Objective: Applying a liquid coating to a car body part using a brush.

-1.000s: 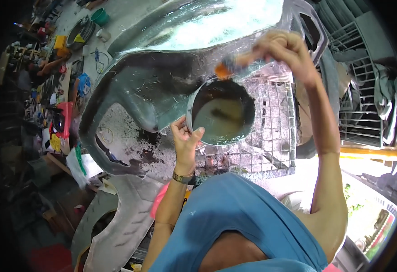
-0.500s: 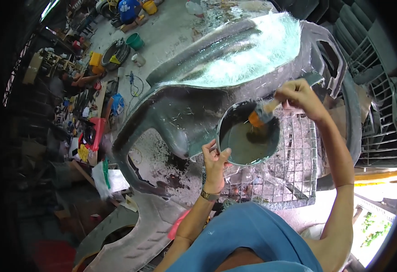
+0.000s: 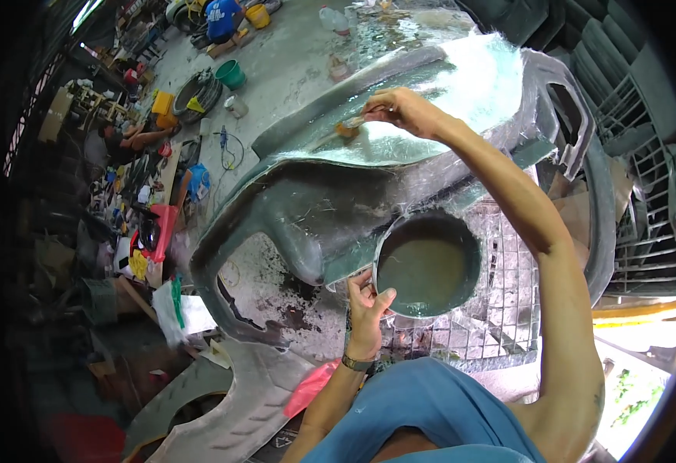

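Observation:
My left hand [image 3: 366, 309] grips the near left rim of a round bucket [image 3: 429, 224], thumb over the edge. Murky greenish-brown liquid [image 3: 423, 266] lies in the bucket. A paintbrush [image 3: 349, 128] is pinched in my right hand [image 3: 403, 113], its bristle end low over a large dark moulded panel [image 3: 307, 189]; whether the bristles touch cannot be made out. Pale fibreglass matting [image 3: 484, 81] covers the panel's far right part. Toward the left, where the brush is, the surface looks wet and glossy.
A wire grid [image 3: 511, 282] lies beneath the bucket. Another grey panel [image 3: 226, 405] sits at the lower left. On the floor beyond are a green bucket [image 3: 230, 73] and tyres [image 3: 201, 96]. Two people [image 3: 220, 21] crouch or sit farther off. Metal racks [image 3: 650, 193] line the right.
My right hand has carried the paintbrush from over the bucket away and left, to above the panel. My left hand keeps its hold on the bucket, which appears slightly lower in view.

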`<control>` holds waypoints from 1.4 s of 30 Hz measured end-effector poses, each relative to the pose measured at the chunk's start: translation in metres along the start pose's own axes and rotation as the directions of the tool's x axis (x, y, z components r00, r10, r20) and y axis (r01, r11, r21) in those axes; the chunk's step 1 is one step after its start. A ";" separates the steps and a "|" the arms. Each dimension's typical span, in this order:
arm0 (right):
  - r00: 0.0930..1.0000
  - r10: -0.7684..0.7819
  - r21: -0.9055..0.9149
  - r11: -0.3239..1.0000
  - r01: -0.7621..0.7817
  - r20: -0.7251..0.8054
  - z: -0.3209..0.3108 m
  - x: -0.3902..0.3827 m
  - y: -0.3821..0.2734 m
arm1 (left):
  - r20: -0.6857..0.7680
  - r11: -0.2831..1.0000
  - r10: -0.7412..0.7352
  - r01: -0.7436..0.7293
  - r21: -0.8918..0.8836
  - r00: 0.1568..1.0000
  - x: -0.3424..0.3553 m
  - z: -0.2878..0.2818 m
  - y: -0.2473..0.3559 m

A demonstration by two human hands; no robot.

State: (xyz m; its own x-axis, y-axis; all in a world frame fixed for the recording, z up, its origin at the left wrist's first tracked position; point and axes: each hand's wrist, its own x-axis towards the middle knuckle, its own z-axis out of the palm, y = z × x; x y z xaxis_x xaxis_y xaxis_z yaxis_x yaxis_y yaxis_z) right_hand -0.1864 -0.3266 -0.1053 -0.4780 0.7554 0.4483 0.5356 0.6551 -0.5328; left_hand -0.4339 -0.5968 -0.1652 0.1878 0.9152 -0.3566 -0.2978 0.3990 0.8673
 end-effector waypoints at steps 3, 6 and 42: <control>1.000 -0.015 -0.011 1.000 0.016 0.023 -0.027 0.013 -0.030 | -0.012 0.999 -0.039 0.039 -0.003 0.999 -0.007 -0.005 0.007; 0.982 -0.025 -0.309 0.947 0.084 0.187 -0.021 0.031 -0.046 | -0.017 0.999 -0.032 0.031 -0.032 0.999 -0.011 -0.013 0.001; 0.966 0.183 0.504 0.826 -0.251 0.181 0.030 0.028 -0.056 | -0.016 0.999 -0.030 0.030 -0.015 0.999 -0.012 -0.021 -0.006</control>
State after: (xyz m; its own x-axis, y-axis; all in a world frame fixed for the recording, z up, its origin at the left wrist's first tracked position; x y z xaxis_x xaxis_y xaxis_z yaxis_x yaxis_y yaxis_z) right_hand -0.2509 -0.3420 -0.0847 -0.4895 0.8473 0.2060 0.2113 0.3444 -0.9147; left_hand -0.4538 -0.6089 -0.1737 0.1820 0.9037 -0.3877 -0.3059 0.4267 0.8511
